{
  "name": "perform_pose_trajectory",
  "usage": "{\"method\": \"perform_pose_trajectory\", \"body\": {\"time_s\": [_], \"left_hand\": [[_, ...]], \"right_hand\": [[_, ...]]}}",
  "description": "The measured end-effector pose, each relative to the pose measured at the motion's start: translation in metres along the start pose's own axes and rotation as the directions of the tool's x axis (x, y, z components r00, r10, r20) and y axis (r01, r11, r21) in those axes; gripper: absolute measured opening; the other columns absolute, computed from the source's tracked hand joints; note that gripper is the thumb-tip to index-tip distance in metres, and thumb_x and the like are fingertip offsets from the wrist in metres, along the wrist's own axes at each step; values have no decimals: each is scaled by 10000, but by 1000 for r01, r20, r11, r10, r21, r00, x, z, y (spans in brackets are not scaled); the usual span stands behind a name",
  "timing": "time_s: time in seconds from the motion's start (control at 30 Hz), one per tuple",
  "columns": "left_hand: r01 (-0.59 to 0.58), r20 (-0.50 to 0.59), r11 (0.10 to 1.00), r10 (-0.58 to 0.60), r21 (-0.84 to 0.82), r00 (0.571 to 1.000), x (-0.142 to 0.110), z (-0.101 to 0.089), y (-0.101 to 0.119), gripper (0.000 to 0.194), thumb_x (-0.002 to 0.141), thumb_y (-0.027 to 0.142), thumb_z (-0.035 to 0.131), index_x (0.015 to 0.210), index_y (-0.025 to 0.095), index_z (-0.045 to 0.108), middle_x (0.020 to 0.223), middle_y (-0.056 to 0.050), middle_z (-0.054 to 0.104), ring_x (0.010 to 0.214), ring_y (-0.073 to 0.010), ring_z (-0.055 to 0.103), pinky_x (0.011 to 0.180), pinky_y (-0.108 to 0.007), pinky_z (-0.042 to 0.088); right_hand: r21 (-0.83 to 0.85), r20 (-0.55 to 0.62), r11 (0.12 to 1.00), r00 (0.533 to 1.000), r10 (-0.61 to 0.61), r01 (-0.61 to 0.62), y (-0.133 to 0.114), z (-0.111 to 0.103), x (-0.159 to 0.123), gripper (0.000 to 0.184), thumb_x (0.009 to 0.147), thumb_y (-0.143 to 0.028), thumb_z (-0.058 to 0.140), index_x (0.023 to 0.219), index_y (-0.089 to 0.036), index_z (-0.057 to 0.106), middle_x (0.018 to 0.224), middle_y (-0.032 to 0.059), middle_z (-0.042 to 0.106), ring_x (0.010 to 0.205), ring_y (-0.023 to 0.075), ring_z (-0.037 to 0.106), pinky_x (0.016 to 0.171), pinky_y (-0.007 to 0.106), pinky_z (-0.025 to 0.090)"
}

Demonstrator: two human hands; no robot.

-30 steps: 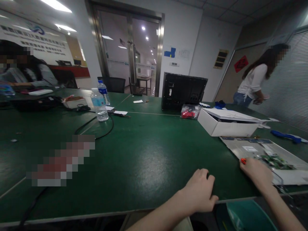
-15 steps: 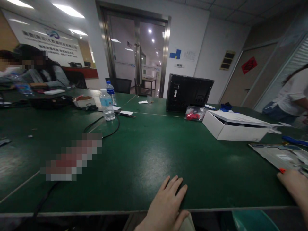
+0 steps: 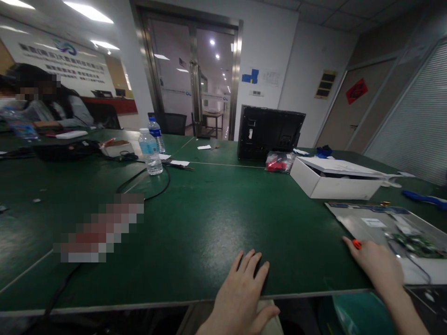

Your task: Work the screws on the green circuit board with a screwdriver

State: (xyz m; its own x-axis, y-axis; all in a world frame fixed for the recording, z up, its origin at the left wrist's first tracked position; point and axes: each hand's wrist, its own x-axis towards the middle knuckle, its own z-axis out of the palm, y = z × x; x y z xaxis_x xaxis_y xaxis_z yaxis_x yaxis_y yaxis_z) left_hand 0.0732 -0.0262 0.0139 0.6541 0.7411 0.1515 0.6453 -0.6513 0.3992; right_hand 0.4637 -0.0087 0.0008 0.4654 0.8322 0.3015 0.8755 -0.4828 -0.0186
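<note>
My left hand (image 3: 240, 293) lies on the green table (image 3: 195, 223) near its front edge, fingers stretched out and holding nothing. Over to the right, my right hand (image 3: 377, 265) is closed around a small orange-ended tool (image 3: 356, 244); most of it is hidden in the fingers, so I cannot tell its exact kind. That hand rests at the left edge of a flat grey panel (image 3: 352, 215), probably a screen panel. On the panel sit a green circuit board (image 3: 415, 244), a white label (image 3: 373, 223) and thin cables.
Behind the panel stands a white box (image 3: 338, 186) with its lid ajar. A black monitor (image 3: 270, 132) and a bag with red contents (image 3: 277, 164) are farther back. Water bottles (image 3: 151, 153) and a black cable (image 3: 167, 181) lie left. A person (image 3: 66, 104) sits far left.
My right hand has moved left, and the grey panel has slid left with it, bringing more of the panel into view. My left hand stays put. The standing person at right has left view.
</note>
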Motion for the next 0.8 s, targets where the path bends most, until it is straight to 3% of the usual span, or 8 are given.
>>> {"method": "perform_pose_trajectory", "body": {"time_s": [0.1,0.3,0.43,0.6,0.73,0.8], "left_hand": [[27,7,999,-26,-31,1000,0,-3,2,624,851,578,546,1374,247,462,1455,-86,452,1374,-303,344,1157,-527,238],[47,-7,998,-48,-49,999,3,-9,3,504,916,399,498,1369,181,457,1418,-127,482,1321,-288,418,1120,-523,319],[56,-116,998,-59,-30,992,8,-19,-7,447,921,342,465,1331,166,482,1365,-139,530,1265,-284,476,1078,-511,382],[97,-251,995,-96,-9,963,15,-46,-29,408,945,296,350,1292,173,524,1308,-106,585,1244,-245,505,1097,-457,371],[143,-234,988,-154,-65,960,20,-69,-42,450,957,345,294,1281,157,543,1342,-98,571,1280,-225,475,1117,-435,330],[157,-180,981,-177,-118,968,22,-79,-47,470,951,360,286,1259,145,568,1357,-100,562,1302,-229,457,1119,-436,316]], "right_hand": [[-132,46,988,996,-78,83,-59,-17,-27,573,922,-524,363,648,-128,673,609,185,663,612,327,689,531,381,476],[-70,26,957,960,-280,281,-154,-43,-69,407,955,-395,398,814,-109,651,764,166,697,641,256,697,537,305,462],[71,88,922,919,-385,380,-199,-53,-93,359,957,-360,393,928,-88,625,857,182,692,680,264,704,569,317,486],[216,242,884,854,-460,414,-248,-72,-123,346,892,-287,482,1108,-41,595,1125,285,645,791,277,714,641,341,535],[313,344,853,787,-512,418,-286,-87,-143,608,822,-290,558,1305,68,468,1299,380,492,874,295,709,676,347,556],[386,367,825,751,-549,414,-301,-94,-151,618,813,-286,553,1312,70,471,1274,376,516,862,308,710,671,361,562]]}}
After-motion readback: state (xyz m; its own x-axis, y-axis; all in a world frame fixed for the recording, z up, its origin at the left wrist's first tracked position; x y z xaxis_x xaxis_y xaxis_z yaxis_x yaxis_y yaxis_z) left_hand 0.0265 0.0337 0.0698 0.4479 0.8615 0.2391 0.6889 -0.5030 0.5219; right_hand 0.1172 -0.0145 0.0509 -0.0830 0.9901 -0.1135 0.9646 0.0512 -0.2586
